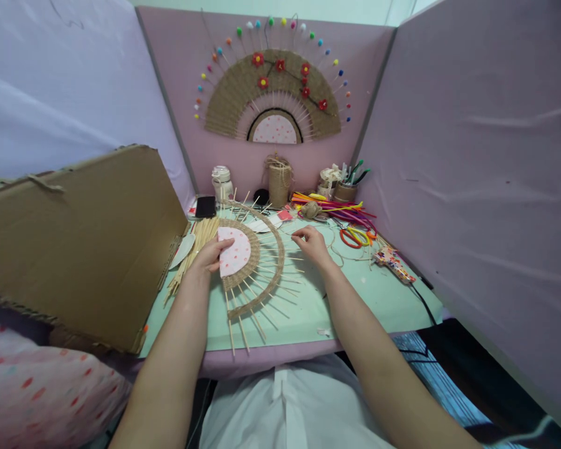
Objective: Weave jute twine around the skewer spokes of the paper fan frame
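Note:
My left hand (212, 254) grips a half-round fan (254, 252) by its flat edge, the thumb lying on its pink-dotted white centre (235, 252). Woven twine rings that centre, and thin wooden sticks radiate from it through a second, outer woven band (279, 262). The fan is turned so that its arc faces right. Just beyond the stick tips, my right hand (311, 243) is closed in a pinch on a thin strand of twine (287, 234), which runs toward the outer band. More loose twine (337, 252) curls on the table beside this hand.
A bundle of sticks (187, 265) and a cardboard sheet (84, 243) are at left. Scissors (351, 237), colourful pipe cleaners (341, 209) and a patterned glue gun (394, 263) lie at right. Behind stand a jar (221, 183) and a twine spool (279, 182); a finished fan (236, 90) hangs above.

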`<state>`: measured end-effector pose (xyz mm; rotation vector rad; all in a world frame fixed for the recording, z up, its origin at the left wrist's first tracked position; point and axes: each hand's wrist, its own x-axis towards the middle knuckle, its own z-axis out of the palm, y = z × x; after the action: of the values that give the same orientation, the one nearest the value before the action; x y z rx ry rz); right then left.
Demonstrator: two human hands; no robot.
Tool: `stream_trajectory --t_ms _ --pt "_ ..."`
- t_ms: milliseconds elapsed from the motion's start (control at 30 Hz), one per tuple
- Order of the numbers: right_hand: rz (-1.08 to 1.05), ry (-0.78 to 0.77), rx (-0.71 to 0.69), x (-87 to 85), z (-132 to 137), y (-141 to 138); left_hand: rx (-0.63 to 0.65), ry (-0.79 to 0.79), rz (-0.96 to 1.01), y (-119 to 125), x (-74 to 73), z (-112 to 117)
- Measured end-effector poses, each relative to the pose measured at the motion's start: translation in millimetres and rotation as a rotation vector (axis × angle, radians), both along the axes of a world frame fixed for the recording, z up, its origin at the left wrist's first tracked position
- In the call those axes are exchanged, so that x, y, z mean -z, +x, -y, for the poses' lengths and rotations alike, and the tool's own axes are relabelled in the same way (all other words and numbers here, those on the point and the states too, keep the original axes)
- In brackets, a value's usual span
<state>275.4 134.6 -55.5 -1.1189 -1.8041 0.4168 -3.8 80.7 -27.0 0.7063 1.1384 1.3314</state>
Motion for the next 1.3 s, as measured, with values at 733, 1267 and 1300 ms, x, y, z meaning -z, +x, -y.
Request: stream_trajectory --t_ms 733,1267,1300 --pt "-0.600 -0.320 -0.082 -6.7 -5 -1 -0.099 0.040 0.152 -3 -3.1 -2" --pt "-0.587 -0.480 -0.335 -5.5 2 -11 -0.068 -0.056 0.256 7 -9.0 0" --pt "-0.603 -0.497 -0.344 -5.8 2 -11 -0.064 -0.056 0.257 6 -8.7 0"
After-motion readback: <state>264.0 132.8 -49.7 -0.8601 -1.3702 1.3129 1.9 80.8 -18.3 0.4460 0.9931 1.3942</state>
